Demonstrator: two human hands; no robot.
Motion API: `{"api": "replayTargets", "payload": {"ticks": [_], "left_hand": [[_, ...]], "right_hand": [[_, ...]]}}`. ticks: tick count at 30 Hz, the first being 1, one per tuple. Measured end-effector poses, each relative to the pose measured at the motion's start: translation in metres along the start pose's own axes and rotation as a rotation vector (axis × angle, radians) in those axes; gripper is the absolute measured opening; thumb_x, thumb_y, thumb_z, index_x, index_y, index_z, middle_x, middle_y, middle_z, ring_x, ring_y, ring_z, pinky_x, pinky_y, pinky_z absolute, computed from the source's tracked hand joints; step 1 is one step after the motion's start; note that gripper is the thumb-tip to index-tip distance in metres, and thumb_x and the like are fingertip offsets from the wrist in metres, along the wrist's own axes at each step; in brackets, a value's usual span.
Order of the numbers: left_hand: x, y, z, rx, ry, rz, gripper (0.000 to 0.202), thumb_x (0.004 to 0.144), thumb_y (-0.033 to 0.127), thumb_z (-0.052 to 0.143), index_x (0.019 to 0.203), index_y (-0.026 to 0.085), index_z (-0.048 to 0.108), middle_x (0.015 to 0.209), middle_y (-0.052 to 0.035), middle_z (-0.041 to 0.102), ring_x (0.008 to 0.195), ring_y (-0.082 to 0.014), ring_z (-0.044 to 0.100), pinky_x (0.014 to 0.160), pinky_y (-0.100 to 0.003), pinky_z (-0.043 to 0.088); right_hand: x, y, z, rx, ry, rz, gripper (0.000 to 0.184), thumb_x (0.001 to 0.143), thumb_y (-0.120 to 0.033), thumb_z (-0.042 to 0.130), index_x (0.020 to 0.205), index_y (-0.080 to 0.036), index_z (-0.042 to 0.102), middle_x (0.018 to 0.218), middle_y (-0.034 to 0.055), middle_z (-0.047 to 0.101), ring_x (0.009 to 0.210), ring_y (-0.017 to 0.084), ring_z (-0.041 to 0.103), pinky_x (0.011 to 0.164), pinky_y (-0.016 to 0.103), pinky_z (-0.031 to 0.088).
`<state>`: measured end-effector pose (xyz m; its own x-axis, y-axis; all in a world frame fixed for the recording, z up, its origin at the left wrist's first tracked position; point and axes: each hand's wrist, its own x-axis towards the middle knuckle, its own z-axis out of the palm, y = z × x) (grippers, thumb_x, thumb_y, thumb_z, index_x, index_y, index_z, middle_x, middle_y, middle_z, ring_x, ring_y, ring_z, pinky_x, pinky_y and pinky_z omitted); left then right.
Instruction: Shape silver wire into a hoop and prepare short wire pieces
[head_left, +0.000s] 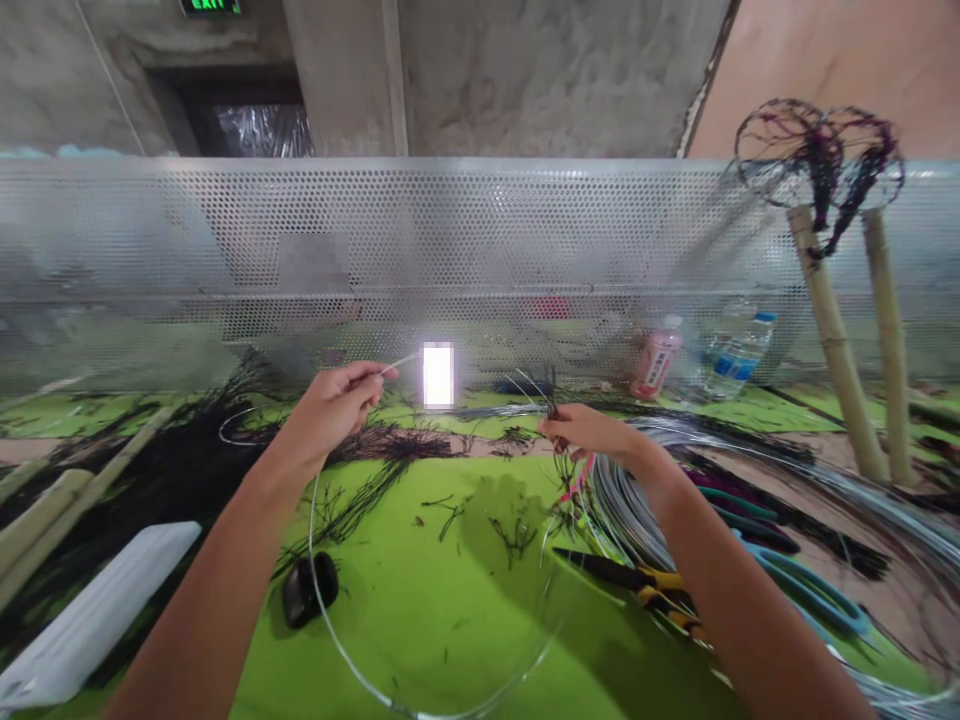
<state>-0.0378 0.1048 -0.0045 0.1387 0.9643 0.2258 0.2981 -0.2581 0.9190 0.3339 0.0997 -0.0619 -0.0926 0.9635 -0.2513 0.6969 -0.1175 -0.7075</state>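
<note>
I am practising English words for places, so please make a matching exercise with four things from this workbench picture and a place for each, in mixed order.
Things:
1. wire loop
2. pliers
3. pink bottle
4. black oval object

Places:
a. standing at the perforated metal screen
b. held between the left hand and the right hand
c. lying under the right forearm
d. on the green mat, just left of the wire loop's left side

Pairs: 1-b, 2-c, 3-a, 4-d

Shiny metal wire hoop [330,610] over a matt green worktop [420,600]; perforated metal screen [480,230] behind, bamboo-like poles [832,340] at right, possibly wood.
</note>
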Motion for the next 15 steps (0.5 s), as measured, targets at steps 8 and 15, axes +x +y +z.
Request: {"api": "replayTargets", "payload": {"ticks": [8, 15], "left_hand": [[0.011, -0.01, 0.009, -0.566, -0.015, -0.283, 0.029, 0.102, 0.034, 0.068, 0.124, 0.015, 0.065, 0.118, -0.0085, 0.069, 0.096, -0.0204, 0.07, 0.081, -0.038, 0.063], [0.015, -0.026, 0.032, -0.934, -0.025, -0.484, 0.035, 0.102, 0.035, 0.068, 0.13, 0.016, 0.063, 0.127, -0.0106, 0.067, 0.106, -0.0239, 0.07, 0.089, -0.044, 0.063]], "right_hand": [[-0.02, 0.011, -0.016, 0.106, -0.009, 0.091, 0.035, 0.103, -0.04, 0.065, 0.13, -0.019, 0.064, 0.132, 0.0101, 0.066, 0.111, 0.024, 0.068, 0.094, 0.045, 0.06], [-0.02, 0.042, -0.01, 0.303, -0.108, 0.139, 0.038, 0.102, -0.04, 0.066, 0.134, -0.019, 0.062, 0.133, 0.0105, 0.065, 0.11, 0.024, 0.068, 0.093, 0.046, 0.061]]}}
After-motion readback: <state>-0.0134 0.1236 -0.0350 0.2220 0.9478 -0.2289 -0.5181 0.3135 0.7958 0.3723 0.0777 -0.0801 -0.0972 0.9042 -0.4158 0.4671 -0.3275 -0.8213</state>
